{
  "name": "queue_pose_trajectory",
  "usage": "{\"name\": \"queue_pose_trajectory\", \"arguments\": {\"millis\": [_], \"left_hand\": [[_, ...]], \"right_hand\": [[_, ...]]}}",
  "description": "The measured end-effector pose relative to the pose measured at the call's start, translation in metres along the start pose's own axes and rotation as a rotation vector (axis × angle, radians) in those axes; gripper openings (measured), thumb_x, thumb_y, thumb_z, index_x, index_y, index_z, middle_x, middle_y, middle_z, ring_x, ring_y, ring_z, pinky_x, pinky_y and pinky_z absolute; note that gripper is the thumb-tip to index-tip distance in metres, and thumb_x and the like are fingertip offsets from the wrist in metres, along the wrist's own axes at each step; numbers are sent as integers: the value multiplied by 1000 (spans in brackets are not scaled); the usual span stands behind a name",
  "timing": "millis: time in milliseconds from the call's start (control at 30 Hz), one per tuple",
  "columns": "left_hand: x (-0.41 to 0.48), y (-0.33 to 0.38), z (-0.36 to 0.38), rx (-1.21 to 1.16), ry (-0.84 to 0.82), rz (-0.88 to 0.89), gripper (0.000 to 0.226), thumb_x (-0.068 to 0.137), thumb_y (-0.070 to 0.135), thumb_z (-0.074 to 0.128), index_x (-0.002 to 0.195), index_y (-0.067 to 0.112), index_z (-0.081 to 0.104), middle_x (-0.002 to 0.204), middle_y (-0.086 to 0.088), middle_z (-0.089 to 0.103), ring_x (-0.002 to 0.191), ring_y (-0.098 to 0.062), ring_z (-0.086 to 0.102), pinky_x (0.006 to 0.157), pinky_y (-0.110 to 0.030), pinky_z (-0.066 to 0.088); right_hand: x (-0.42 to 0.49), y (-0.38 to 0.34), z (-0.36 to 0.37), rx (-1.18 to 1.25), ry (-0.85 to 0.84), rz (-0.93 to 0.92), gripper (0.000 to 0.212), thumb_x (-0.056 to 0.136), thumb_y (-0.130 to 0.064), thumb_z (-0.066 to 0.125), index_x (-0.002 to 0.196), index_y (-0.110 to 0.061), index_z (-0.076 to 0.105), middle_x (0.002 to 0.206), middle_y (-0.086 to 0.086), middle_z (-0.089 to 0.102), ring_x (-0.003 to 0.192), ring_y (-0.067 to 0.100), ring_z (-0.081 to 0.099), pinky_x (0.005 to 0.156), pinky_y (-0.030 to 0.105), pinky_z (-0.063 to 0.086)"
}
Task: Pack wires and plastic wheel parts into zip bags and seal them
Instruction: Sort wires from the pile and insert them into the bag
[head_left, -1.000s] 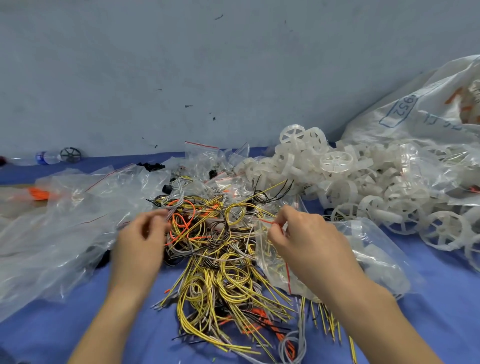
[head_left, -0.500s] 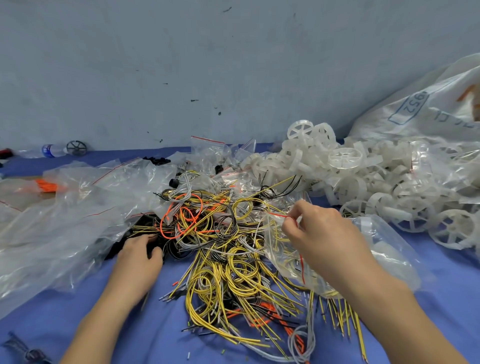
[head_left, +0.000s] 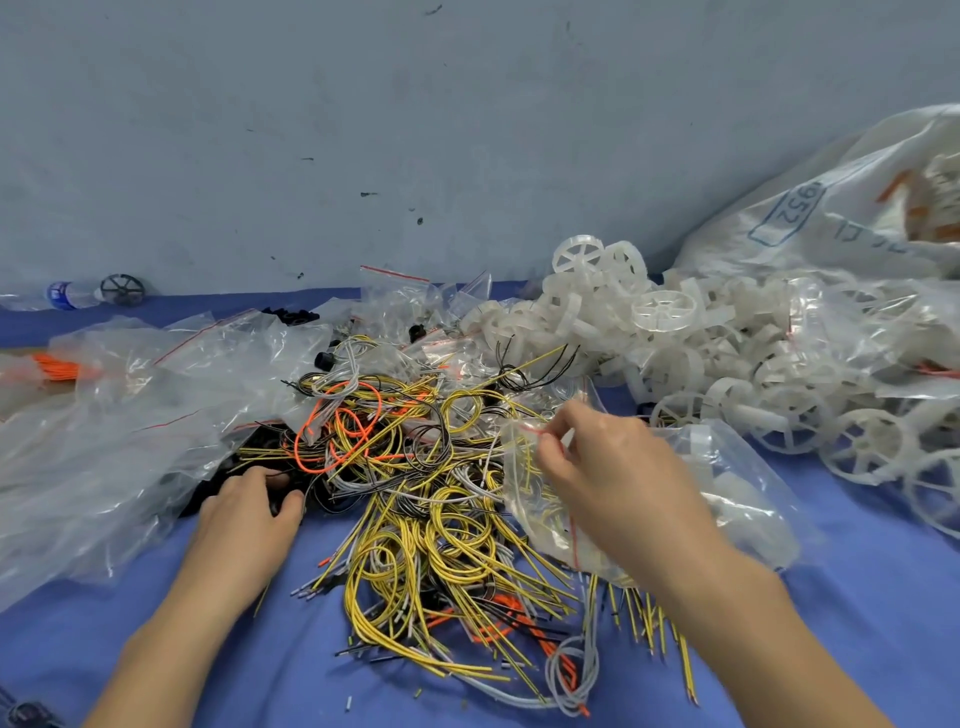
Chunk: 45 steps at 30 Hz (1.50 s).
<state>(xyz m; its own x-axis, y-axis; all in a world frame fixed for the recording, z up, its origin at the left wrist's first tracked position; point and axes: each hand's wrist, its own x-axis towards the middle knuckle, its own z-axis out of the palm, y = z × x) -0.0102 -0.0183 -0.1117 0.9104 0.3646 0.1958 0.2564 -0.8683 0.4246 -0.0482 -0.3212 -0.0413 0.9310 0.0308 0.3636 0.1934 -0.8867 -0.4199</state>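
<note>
Two hands over blue cloth (head_left: 857, 597). Right hand (head_left: 618, 483) pinching red-striped mouth of clear zip bag (head_left: 727, 499), beside tangled yellow, grey, orange wires (head_left: 431, 499). Left hand (head_left: 244, 519) curled into black parts at pile's left edge; hold unclear. Farther right, heaped translucent plastic wheels (head_left: 670, 332) before large printed sack (head_left: 831, 218).

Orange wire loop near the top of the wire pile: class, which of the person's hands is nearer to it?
Left. The left hand lies just below and left of the orange wire loop; the right hand pinches a zip bag farther right.
</note>
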Motion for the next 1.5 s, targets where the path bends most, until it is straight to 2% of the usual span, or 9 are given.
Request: {"name": "queue_pose_trajectory", "arguments": {"millis": [133, 333, 567, 667, 867, 967, 1033, 1267, 1500], "left_hand": [[2, 0, 2, 46, 24, -5, 33, 90, 27, 61, 112, 3, 60, 106, -22, 62, 97, -42, 55, 84, -45, 46], [3, -2, 4, 59, 31, 9, 31, 90, 27, 61, 110, 3, 60, 107, -24, 63, 100, -43, 56, 85, -47, 47], [1, 1, 3, -22, 101, 45, 19, 92, 23, 59, 98, 6, 59, 96, -21, 61, 91, -41, 57, 70, -43, 40], [1, 2, 3, -37, 101, 57, 16, 92, 22, 58, 98, 7, 58, 96, -19, 62, 91, -40, 57, 71, -43, 42], [2, 0, 4, -42, 70, 25, 38, 92, 21, 60, 126, 6, 54, 114, -24, 61, 102, -42, 58, 83, -49, 46], [3, -1, 5, -14, 49, -8, 39, 92, 20, 59, 125, -1, 56, 107, -30, 60, 99, -45, 57, 81, -47, 44], [3, -3, 5, 4, 32, -16, 32, 92, 20, 59, 115, -3, 62, 99, -30, 61, 94, -46, 57, 76, -46, 42], [4, -3, 3, -74, -3, -17, 29, 91, 14, 62, 118, 2, 66, 114, -23, 67, 107, -41, 60, 88, -45, 44], [9, -9, 2, -225, 53, -59, 13, 87, 6, 64, 98, 12, 68, 102, -14, 71, 97, -35, 63, 84, -42, 45]], "right_hand": [[-11, -10, 19, -81, -47, -72, 21, 100, -39, 37, 95, -25, 51, 88, -5, 63, 80, 25, 59, 60, 35, 41], [-11, -8, 20, -72, -44, -81, 18, 100, -36, 38, 98, -23, 50, 95, -3, 64, 84, 27, 60, 59, 35, 33], [-15, -10, 27, -88, -125, -90, 16, 101, -31, 39, 104, -20, 50, 97, 1, 64, 84, 32, 60, 61, 36, 31], [-17, -9, 29, -96, -149, -98, 16, 101, -29, 38, 105, -19, 50, 101, 3, 64, 87, 33, 62, 61, 36, 29], [-18, -9, 34, -109, -169, -120, 20, 102, -31, 38, 112, -18, 50, 105, 5, 64, 90, 34, 63, 63, 35, 31], [-19, -9, 34, -111, -173, -118, 21, 101, -31, 39, 113, -18, 50, 107, 5, 64, 92, 35, 63, 64, 36, 31], [-19, -8, 34, -111, -176, -119, 21, 101, -30, 39, 113, -18, 51, 106, 5, 65, 92, 35, 63, 64, 36, 31], [-17, -8, 30, -68, -164, -104, 17, 100, -30, 39, 107, -20, 51, 100, 2, 65, 87, 32, 62, 62, 36, 34], [-6, 3, 7, 90, 33, -38, 18, 97, -40, 43, 94, -28, 57, 77, -5, 64, 70, 20, 59, 60, 33, 46]]}}
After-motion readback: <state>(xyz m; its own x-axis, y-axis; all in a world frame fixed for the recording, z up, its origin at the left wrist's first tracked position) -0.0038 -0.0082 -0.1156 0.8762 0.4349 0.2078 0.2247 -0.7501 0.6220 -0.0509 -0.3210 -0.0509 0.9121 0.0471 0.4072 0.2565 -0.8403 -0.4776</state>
